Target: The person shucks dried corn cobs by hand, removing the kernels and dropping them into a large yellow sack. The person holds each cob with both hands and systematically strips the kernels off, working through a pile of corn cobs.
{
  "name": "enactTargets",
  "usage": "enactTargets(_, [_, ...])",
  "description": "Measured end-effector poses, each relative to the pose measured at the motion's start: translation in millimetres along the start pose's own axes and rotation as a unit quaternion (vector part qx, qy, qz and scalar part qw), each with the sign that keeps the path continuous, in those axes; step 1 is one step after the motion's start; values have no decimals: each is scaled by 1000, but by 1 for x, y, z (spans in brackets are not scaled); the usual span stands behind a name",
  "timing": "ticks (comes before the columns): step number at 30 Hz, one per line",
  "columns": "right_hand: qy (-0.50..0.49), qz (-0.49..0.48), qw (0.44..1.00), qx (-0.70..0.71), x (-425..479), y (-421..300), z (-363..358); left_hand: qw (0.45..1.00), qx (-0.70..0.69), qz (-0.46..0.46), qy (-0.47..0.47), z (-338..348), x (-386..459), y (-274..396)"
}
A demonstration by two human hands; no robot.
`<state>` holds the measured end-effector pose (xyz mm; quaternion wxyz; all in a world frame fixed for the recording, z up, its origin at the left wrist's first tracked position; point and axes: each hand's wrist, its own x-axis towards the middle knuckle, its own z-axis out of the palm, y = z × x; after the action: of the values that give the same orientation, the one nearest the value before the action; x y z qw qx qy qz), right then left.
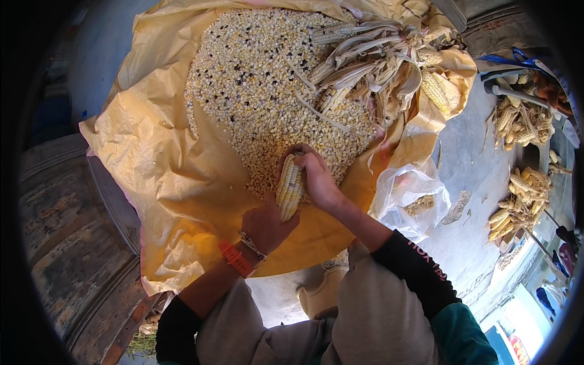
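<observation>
A corn cob (290,187) with rows of pale and yellow kernels is held between both hands, above a yellow woven sack (182,191). My left hand (269,223) grips its lower end, with an orange band and a light bracelet at the wrist. Around the upper end curl the fingers of my right hand (315,175); the thumb lies near the tip. Beyond the hands a wide heap of loose corn kernels (255,82), pale with dark and yellow ones among them, covers the sack. Husked cobs (335,98) with dry husks (378,59) lie on the heap's right side.
Right of the sack, a clear plastic bag (410,196) with some contents stands on the grey floor. Farther right are bunches of corn cobs (522,200). A worn wooden panel (77,237) lies along the left. Another cob (435,93) rests at the sack's right edge.
</observation>
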<state>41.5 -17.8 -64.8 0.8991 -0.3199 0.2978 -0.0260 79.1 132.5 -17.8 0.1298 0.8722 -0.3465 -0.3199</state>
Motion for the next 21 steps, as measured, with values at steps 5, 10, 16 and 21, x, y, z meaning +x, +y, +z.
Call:
enactTargets(5, [-28, 37, 997, 67, 0, -7, 1, 996, -44, 43, 60, 8, 4, -5])
enactTargets(10, [69, -27, 974, -214, -7, -14, 17, 941, -334, -31, -45, 11, 8, 3])
enactTargets(16, [52, 2, 955, -291, -3, -17, 5, 889, -433, -79, -124, -2, 8, 18])
enactTargets(21, [64, -44, 954, -291, 6, -4, -7, 862, -464, -108, -176, -10, 9, 23])
